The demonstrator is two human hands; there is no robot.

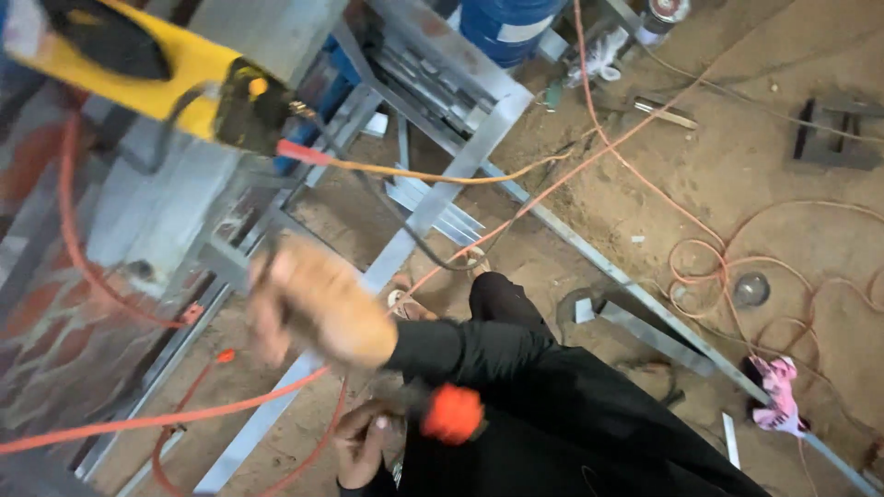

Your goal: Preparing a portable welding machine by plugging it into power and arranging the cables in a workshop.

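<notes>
Head view: blurred left hand (318, 304) state unclear, right hand (361, 446) gripped orange-handled tool (449, 414) near metal frame (433, 198); steadier grip advisable.

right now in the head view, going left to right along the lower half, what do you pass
orange cable → gloved hand → bare hand → orange handle → black trouser leg → grey metal bar → pink cloth
</notes>
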